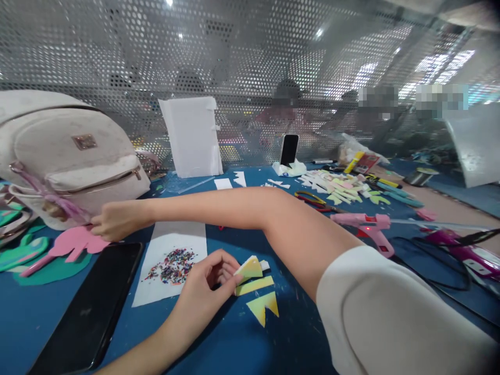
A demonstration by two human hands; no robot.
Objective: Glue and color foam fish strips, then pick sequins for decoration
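My left hand (209, 281) pinches a small yellow foam piece (250, 267) between thumb and fingers. A pale bit shows behind that piece. Just below it on the blue table lie a yellow strip (255, 285) and a notched yellow piece (263, 308). My right arm reaches across to the left, over a white sheet. At its end my right hand (121, 220) has its fingers closed at the edge of a pink foam cutout (80, 242), beside the backpack; the fingertips are partly hidden.
A black phone (88, 307) lies front left, near a white backpack (74, 151). Colourful bits cover part of the white paper (156, 291). A pink glue gun (373, 229) with cables, pliers (310, 198) and piled foam scraps (336, 185) lie right. Another phone (289, 150) stands behind.
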